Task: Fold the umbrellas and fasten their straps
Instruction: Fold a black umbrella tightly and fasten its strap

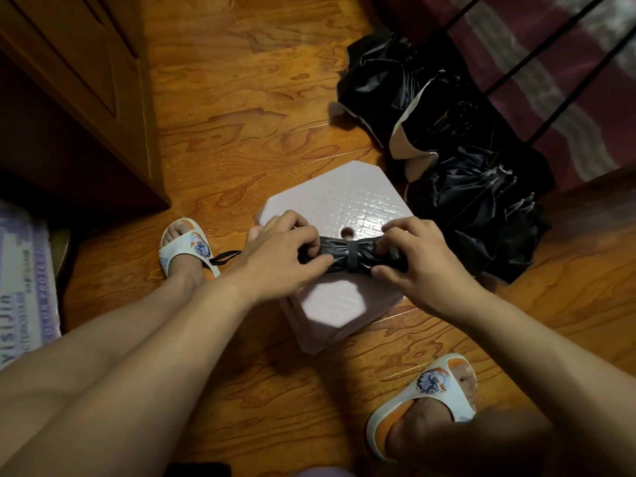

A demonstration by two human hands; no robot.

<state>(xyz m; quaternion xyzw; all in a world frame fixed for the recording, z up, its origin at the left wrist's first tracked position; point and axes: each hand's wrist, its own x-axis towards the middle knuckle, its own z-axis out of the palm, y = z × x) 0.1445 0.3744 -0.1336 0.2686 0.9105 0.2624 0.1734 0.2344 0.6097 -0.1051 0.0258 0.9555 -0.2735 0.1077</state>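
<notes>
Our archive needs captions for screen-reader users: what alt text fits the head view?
Both hands, left hand and right hand, grip a rolled black umbrella, strap around its middle, on a pale plastic stool. Two unfolded black umbrellas lie on the wooden floor beyond it.

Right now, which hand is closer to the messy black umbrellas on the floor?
Right. The right hand grips the folded umbrella beside the messy umbrellas; the left hand grips its far end.
</notes>
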